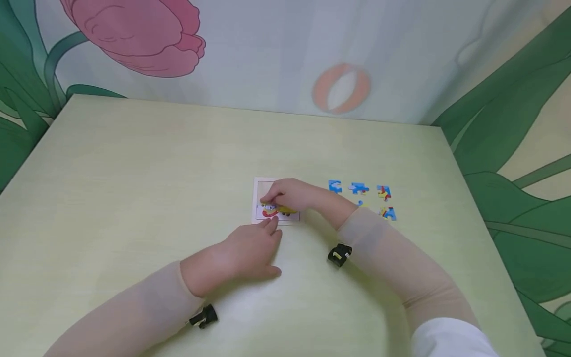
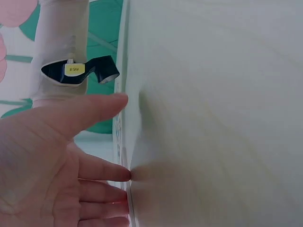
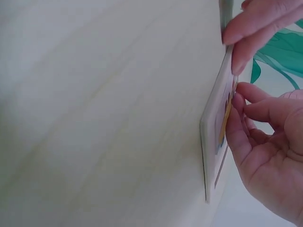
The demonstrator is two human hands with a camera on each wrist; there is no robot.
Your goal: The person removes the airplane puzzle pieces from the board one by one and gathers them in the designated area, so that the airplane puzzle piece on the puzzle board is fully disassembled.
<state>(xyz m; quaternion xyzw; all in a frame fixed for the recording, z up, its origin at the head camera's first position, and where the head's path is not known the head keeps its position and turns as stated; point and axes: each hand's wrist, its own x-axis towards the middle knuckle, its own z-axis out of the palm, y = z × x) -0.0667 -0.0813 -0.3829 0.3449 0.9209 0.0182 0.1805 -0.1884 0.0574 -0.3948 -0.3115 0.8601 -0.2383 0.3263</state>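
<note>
A small puzzle board with a white rim lies flat on the table, a red and yellow picture partly filling it. The right hand is over the board and pinches a small puzzle piece at the picture between thumb and fingers; the hand covers most of that piece. In the right wrist view the right hand has its fingertips down at the board's face. The left hand rests with extended fingers on the board's near edge, its thumb held apart. In the left wrist view the left hand shows its palm.
Right of the board lie several loose blue puzzle pieces, among them one piece in the far row and another nearer; the right forearm partly hides one. The pale table meets a painted wall at its far edge.
</note>
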